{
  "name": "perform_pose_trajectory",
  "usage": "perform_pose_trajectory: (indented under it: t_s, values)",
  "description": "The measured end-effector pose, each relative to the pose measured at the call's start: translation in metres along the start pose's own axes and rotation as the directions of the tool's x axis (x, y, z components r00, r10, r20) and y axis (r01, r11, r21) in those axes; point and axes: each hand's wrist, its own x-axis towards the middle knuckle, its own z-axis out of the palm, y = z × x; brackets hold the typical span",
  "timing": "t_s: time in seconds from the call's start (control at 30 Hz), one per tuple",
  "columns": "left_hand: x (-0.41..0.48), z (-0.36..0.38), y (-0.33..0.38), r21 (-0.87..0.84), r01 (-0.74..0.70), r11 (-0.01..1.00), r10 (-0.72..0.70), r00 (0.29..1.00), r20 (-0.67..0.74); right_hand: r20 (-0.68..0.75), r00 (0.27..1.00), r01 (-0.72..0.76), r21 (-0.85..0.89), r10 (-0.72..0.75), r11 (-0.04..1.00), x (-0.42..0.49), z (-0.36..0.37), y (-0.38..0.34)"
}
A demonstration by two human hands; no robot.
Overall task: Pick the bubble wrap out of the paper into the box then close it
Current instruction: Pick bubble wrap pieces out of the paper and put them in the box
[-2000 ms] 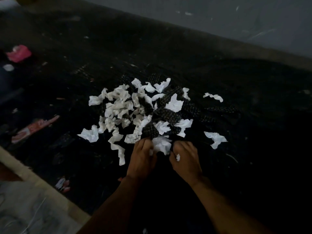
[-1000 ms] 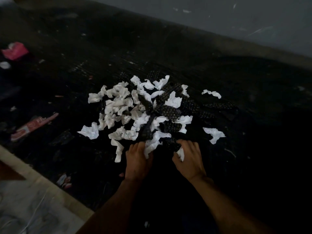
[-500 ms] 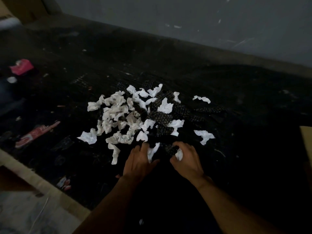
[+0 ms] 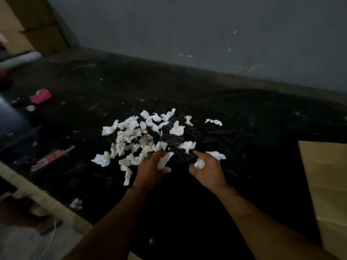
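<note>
Work surface: a dark mat (image 4: 244,128) is spread across the middle of the frame, against which the white scraps show clearly.
Heap: crumpled paper (image 4: 129,136) and dark strips of bubble wrap (image 4: 171,138) are mixed at frame centre, the paper massed to the left, the wrap mostly to the right and partly buried.
Left hand (image 4: 152,170): placed at the near edge of the heap, fingers curled loosely; a white paper scrap (image 4: 163,160) is pinched between thumb and fingers, judged to be lifted aside to uncover the wrap beneath.
Right hand (image 4: 208,169): held just right of the left, fingers half curled; a small paper wad (image 4: 199,163) is cupped in the palm, and the fingertips are set against a dark strip. Whether that strip is gripped cannot be told.
Box: a tan cardboard panel (image 4: 326,184) is seen at the right edge of the frame, near the right hand, judged to be the box kept within easy reach.
Progress: most of the wrap is judged to remain in the heap.
</note>
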Motion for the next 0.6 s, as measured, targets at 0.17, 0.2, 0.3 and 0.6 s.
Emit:
perform_pose_trajectory:
  t_s: [0.17,0.2,0.3,0.6]
  values:
    - [-0.001,-0.039,0.039,-0.055,-0.067,0.996,0.065,0.997,-0.037,-0.104,0.993,0.060,0.014,-0.058,0.998,-0.004,-0.032,-0.032]
    - [-0.002,-0.045,0.046,-0.045,-0.106,0.993,0.104,0.994,-0.045,-0.126,0.990,0.072,0.012,-0.069,0.997,-0.005,-0.038,-0.037]
    - [-0.014,-0.068,0.068,-0.052,-0.228,0.972,0.226,0.973,-0.040,-0.213,0.972,0.104,0.009,-0.100,0.995,-0.022,-0.061,-0.059]
    - [-0.066,-0.086,0.133,-0.137,-0.424,0.895,0.417,0.906,-0.076,-0.493,0.858,0.132,-0.066,-0.147,0.989,-0.112,-0.148,-0.101]
